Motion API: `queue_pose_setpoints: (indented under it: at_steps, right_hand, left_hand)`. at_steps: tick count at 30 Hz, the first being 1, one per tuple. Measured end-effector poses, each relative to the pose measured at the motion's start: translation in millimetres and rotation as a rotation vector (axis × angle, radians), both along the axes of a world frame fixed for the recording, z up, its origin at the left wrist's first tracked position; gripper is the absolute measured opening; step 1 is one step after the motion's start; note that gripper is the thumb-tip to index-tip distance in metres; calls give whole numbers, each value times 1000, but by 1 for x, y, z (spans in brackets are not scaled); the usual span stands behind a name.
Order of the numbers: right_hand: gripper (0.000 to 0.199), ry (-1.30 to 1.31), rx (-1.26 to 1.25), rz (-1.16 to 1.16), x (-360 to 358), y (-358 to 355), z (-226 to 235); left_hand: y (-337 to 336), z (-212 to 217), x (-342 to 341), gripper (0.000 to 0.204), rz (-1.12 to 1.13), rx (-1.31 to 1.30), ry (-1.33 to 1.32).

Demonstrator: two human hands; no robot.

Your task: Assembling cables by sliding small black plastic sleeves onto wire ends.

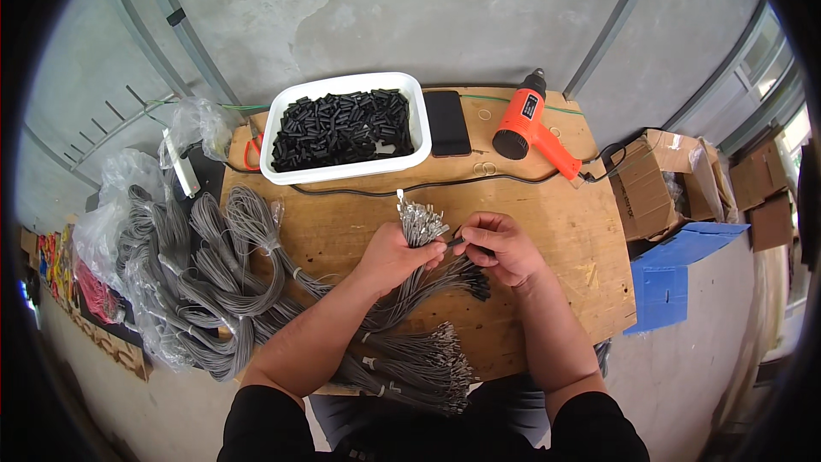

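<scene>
Nearest the person, at the front edge of the wooden board (564, 231), lie bundles of grey wires with metal terminals (410, 368), fanned out and partly overhanging the edge. Just beyond them the left hand (395, 254) is clenched around a bundle of grey wires (417, 227), held upright so that its bright metal terminal ends stand above the fist while the wire tails trail down across the board toward the person. The right hand (500, 245) sits just beside it, fingers pinched on a small black sleeve (456, 242) at the tip of one wire, touching the held bundle. Below the right hand, wire ends already wearing black sleeves (472, 278) spread out on the board. To the person's left, thick coils of grey wire (205, 282) are heaped off the board's side, with clear plastic bags (128, 197) beside them. Farther back, a white rectangular tray (342, 85) holds a heap of short black sleeve pieces (340, 128); a black cable (410, 188) runs across the board in front of it. Just right of the tray lies a black phone (447, 122), then an orange heat gun (530, 124) on its side. Off the board's right side stand an open cardboard box (658, 175) and a blue box (676, 269).
</scene>
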State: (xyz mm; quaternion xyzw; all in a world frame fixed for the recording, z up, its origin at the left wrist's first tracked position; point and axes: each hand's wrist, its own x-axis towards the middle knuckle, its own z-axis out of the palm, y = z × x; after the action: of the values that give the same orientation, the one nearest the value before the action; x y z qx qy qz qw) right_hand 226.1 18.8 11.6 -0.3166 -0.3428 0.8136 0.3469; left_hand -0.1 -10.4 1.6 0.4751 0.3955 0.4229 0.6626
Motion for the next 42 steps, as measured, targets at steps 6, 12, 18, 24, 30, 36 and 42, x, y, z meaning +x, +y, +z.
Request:
queue_pose_setpoints:
  at_steps: [6,12,18,24,30,36,42]
  right_hand:
    - [12,-11,2,-6,0,-1,0]
    - [10,-49,66,-125,7,2,10]
    - [10,-68,106,-289,10,5,9]
    - [11,-145,168,-238,6,3,7]
    - [14,-214,174,-146,3,0,11]
    - [10,-250,253,-109,3,-1,6]
    - [8,-273,271,-143,0,-3,6]
  left_hand:
    - [-1,2,2,7,-1,-2,-12]
    - [-3,4,2,8,-41,-35,-54]
    - [-2,0,1,17,-51,129,189]
    - [-4,8,7,19,17,124,208]
    - [-3,8,7,18,-21,-35,82]
    - [-2,0,9,18,-1,-44,19]
    - [-3,0,9,21,39,30,97]
